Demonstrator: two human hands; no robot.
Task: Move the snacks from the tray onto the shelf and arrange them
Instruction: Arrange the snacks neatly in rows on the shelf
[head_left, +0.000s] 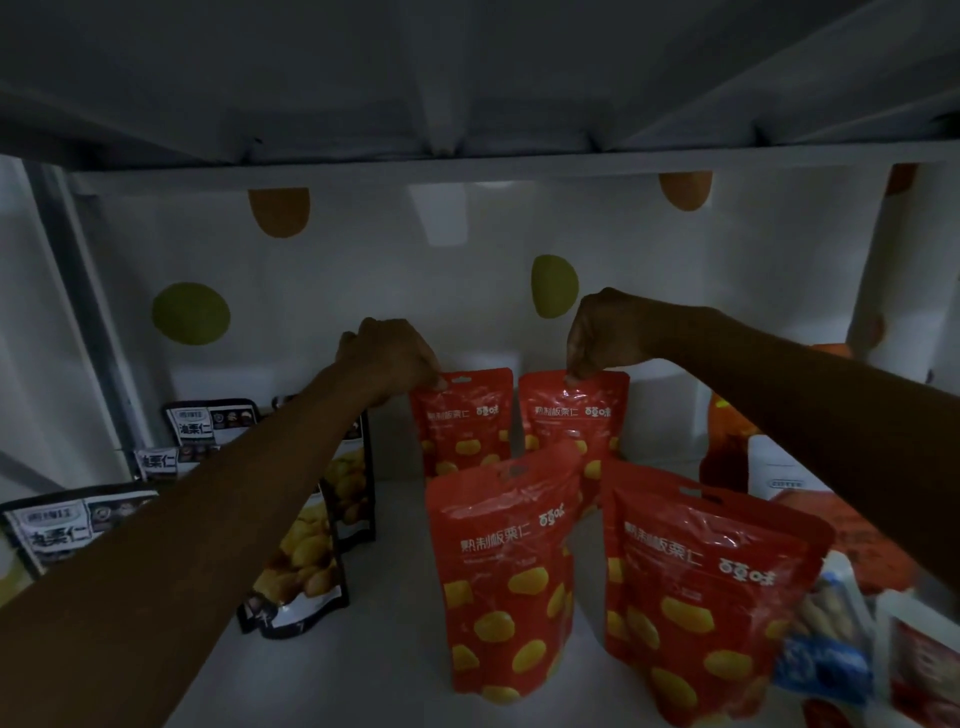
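Note:
Several red snack pouches printed with yellow chestnuts stand upright on the white shelf (395, 670). Two stand at the back: the rear left pouch (462, 421) and the rear right pouch (574, 415). My left hand (389, 358) pinches the top left corner of the rear left pouch. My right hand (608, 332) pinches the top edge of the rear right pouch. Two bigger-looking red pouches stand in front, the front left pouch (504, 571) and the front right pouch (706, 597). No tray is in view.
Black-and-white chestnut pouches (213, 423) stand in rows at the left, partly behind my left forearm. Orange, blue and white packages (826, 649) crowd the right side. The shelf above (467, 156) hangs low overhead. The back wall shows coloured dots.

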